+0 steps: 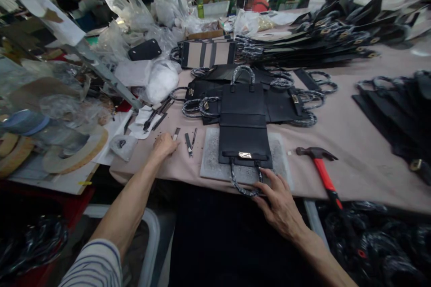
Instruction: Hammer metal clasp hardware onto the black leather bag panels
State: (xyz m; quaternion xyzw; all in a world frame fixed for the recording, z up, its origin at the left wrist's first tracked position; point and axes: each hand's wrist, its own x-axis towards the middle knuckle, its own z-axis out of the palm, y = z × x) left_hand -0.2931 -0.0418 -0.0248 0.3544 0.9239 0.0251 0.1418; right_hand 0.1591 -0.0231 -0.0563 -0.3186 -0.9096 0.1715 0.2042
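A flat black leather bag panel (244, 136) lies opened out, its lower part on a stone slab (210, 161). It has a gold clasp (244, 155) and plastic-wrapped handles at both ends. My right hand (278, 199) has thumb and forefinger around the near handle (237, 184), the other fingers spread beside it. To the left, my left hand (164, 145) rests on the table with its fingers curled in. A flat metal blade (176, 133) juts out from them; the rest is hidden. Next to it lie a small cutter (188, 144) and a thin metal rod (194, 137).
A red-handled claw hammer (323, 172) lies to the right, its handle past the table edge. More black bag panels (283, 106) and a large stack (303, 49) lie behind. Tape rolls (76, 152) and plastic bags (161, 78) crowd the left. A person (259, 3) is far back.
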